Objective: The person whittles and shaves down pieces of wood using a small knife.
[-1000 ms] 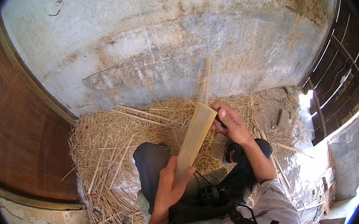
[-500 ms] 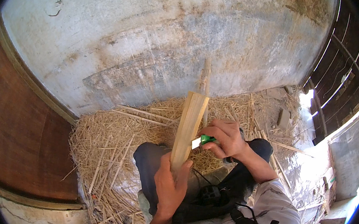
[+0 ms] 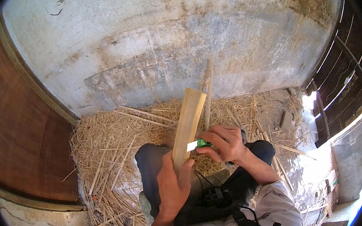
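Note:
My left hand (image 3: 173, 187) is wrapped round the lower end of a long, flat, yellowish piece of wood or split bamboo (image 3: 188, 121), which slants up and away to the right. Fine lines run along its right edge, as if it were several strips stacked together. In my right hand (image 3: 226, 142) is a knife (image 3: 202, 143) with a green handle and a short pale blade. The blade lies against the right side of the piece, a little above my left hand. My right fingers partly cover the handle.
Straw and shavings (image 3: 101, 142) cover the floor, with loose strips (image 3: 142, 116) among them. Poles (image 3: 208, 88) lean on the stained wall ahead. A brick (image 3: 286, 120) lies at the right. Brown panel (image 3: 21, 128) at left; dark slatted boards (image 3: 343, 75) at right.
The knife has shifted slightly left, its blade now overlapping the piece more. The piece's upper end has tipped a little up and to the left.

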### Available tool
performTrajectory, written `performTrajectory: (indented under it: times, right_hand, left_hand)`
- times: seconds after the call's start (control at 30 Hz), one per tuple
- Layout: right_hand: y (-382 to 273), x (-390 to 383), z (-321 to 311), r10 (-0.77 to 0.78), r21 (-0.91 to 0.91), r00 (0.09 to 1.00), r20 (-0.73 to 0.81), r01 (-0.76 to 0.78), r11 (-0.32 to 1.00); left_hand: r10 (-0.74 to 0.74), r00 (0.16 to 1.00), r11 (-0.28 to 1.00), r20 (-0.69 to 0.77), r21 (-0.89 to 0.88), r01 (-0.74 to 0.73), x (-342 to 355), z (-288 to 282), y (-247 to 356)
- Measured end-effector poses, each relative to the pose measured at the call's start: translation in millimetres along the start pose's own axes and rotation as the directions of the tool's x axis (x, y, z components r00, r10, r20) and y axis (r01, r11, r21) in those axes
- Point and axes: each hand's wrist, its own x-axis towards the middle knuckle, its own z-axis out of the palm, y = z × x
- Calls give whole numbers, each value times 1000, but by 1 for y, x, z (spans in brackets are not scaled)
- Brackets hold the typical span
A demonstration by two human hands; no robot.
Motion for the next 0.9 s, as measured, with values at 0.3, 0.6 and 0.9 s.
performTrajectory:
  times: [0.3, 0.6, 0.9]
  right_hand:
    - [1, 3, -8, 91, -48, 996, 20, -90, 995]
    - [11, 1, -3, 109, 23, 994, 13, -109, 994]
    - [-11, 1, 5, 25, 77, 997, 77, -31, 997]
  left_hand:
    - [8, 999, 995, 44, 98, -13, 1, -1, -1]
    - [-20, 998, 996, 59, 93, 15, -1, 0, -7]
    - [-26, 984, 999, 174, -17, 29, 7, -3, -10]
